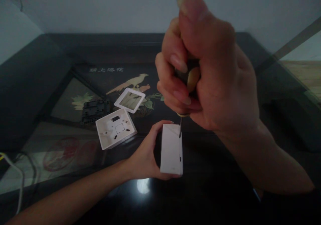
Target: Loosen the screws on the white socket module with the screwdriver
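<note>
Pale cable [21, 181]: at the far left edge, over the dark glossy tabletop [150, 58]; yellow shows at its upper end
Black plastic part [96, 110]: lying flat on the tabletop, just behind and left of the open white box [110, 124]
Open white box: shallow, its mouth up, turned askew; inside are a dark rectangular opening, an outlined square and several small holes and slots in the floor
White square frame [121, 96]: just behind the open white box, set at a slant; part of the tabletop's bird picture [135, 81] shows through it
Left hand [144, 153]: partly curled, spread to the box's length; it grips the closed-looking white box [171, 148] from the left, at its near and far ends
Closed-looking white box: right of the open one, a narrow side up; long axis running away from the person; contents hidden
Screwdriver [193, 79]: handle up, thin shaft pointing down to the box's far right edge; long axis nearly upright; whether the tip enters the notch there, I cannot tell
Right hand [215, 68]: closed in a fist around the handle, thumb uppermost
</note>
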Available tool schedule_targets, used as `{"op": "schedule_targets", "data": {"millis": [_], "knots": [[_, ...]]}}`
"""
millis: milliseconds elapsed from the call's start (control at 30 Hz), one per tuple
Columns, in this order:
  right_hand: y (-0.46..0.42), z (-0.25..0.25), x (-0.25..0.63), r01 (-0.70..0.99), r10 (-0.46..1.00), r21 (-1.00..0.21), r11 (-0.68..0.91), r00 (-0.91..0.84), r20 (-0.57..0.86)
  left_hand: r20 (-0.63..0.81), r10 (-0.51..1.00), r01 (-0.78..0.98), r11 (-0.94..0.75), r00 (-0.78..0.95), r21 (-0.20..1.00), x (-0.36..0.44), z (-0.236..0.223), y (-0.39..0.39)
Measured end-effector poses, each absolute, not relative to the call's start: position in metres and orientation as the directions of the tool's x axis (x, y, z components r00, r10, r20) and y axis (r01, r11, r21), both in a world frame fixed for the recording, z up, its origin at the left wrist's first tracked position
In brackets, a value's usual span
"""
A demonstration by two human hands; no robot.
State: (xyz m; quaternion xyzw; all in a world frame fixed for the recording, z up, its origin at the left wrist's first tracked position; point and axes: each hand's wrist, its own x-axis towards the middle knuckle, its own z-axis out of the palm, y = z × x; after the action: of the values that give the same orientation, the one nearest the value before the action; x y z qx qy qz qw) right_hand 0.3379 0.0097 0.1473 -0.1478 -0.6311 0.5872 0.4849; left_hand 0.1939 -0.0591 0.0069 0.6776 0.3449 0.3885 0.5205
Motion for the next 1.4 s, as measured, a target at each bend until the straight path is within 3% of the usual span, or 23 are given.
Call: {"op": "schedule_targets", "data": {"millis": [100, 200, 433, 667, 867, 1067, 1200, 1400], "knots": [[0.004, 0.158, 0.336, -0.291, 0.704, -0.915, 0.280, -0.586, 0.402, 0.183, 0.867, 0.067, -0.241, 0.464, 0.968, 0.194, 0.008, -0.059], [-0.001, 0.168, 0.331, -0.159, 0.706, -0.961, 0.228, -0.652, 0.276, 0.171, 0.864, 0.087, -0.239, 0.473, 0.967, 0.195, 0.009, -0.059], [-0.002, 0.161, 0.321, -0.070, 0.702, -0.971, 0.230, -0.679, 0.215, 0.124, 0.856, 0.158, -0.232, 0.503, 0.960, 0.196, 0.008, -0.061], [0.003, 0.156, 0.312, 0.034, 0.601, -0.975, 0.220, -0.792, 0.109, 0.090, 0.872, 0.233, -0.226, 0.481, 0.946, 0.195, 0.010, -0.064], [0.000, 0.154, 0.307, 0.005, 0.530, -0.985, 0.174, -0.843, 0.090, 0.067, 0.828, 0.180, -0.199, 0.556, 0.963, 0.201, 0.020, -0.060], [0.000, 0.146, 0.311, 0.188, 0.525, -0.951, 0.247, -0.851, -0.032, 0.047, 0.871, 0.129, -0.125, 0.489, 0.984, 0.190, 0.008, -0.064], [0.001, 0.146, 0.321, 0.162, 0.593, -0.953, 0.258, -0.805, 0.023, 0.097, 0.911, 0.094, -0.146, 0.401, 0.985, 0.182, -0.006, -0.066], [-0.006, 0.161, 0.332, -0.066, 0.678, -0.972, 0.226, -0.705, 0.206, 0.171, 0.881, 0.047, -0.213, 0.440, 0.976, 0.186, -0.005, -0.063]]}}
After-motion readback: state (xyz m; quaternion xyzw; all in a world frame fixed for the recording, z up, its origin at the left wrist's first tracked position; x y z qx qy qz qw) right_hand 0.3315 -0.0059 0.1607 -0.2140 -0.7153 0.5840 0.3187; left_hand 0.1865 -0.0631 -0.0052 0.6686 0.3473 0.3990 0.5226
